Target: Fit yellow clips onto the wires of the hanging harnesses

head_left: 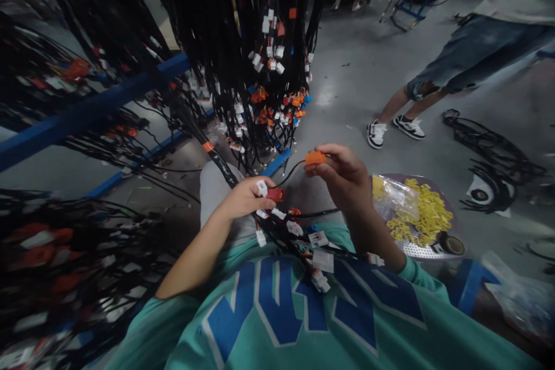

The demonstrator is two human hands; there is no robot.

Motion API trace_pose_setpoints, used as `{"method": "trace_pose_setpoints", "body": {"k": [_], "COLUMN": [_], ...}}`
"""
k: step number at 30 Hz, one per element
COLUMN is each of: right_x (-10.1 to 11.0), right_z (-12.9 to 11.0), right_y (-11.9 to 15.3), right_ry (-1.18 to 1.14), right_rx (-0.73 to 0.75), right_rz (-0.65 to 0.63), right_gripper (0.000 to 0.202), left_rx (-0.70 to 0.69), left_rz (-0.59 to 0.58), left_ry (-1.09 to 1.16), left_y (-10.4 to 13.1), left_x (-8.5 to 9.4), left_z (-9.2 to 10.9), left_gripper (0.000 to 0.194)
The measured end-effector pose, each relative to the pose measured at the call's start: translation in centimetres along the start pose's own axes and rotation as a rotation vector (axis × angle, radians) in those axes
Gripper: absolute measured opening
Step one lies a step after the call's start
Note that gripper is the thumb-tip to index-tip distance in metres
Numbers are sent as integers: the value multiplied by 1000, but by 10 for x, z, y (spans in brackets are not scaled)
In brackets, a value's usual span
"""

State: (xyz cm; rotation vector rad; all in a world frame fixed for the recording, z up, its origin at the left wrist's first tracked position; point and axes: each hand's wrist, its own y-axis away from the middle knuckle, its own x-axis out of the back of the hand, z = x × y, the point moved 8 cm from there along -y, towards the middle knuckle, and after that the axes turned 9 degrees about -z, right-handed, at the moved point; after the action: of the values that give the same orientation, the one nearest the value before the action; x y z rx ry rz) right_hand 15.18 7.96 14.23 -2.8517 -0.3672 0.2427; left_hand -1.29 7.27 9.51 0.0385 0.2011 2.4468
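Note:
Between the thumb and fingers of my right hand [344,176] is an orange connector [315,158], with a thin dark wire running from it toward the left. My left hand [247,196] is closed on a red connector [276,194]; a small white connector [262,188] pokes up beside its fingers. Below both hands, a black wire harness [277,231] lies across my lap, its branches ending in several white plugs and a blue one. One taped black branch with an orange band [208,146] slants down from the upper left to my left hand.
Hanging black harnesses [269,104] with many coloured connectors fill the area ahead. Blue rack bars [95,107] cross the left. At right stands a perforated tray [418,251] of yellow clips [420,214] and a tape roll [451,244]. A person [463,58] stands beyond; cables lie on the floor.

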Motion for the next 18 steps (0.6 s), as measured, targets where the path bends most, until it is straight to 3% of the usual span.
{"method": "trace_pose_setpoints", "body": {"k": [6,14,18], "right_x": [-9,-25,-35], "right_z": [10,7,2], "right_y": [1,9,10], "right_ry": [42,324,399], "right_rx": [-40,29,115], "right_rz": [-80,-185,-273], "right_gripper": [29,21,17], "left_rx": [-55,-119,-119], "left_rz": [29,231,239], "left_ry": [-156,-104,-85], "left_y": [6,3,3], "left_x": [3,5,5], "left_z": [9,13,17], "left_gripper": [38,31,45]}}
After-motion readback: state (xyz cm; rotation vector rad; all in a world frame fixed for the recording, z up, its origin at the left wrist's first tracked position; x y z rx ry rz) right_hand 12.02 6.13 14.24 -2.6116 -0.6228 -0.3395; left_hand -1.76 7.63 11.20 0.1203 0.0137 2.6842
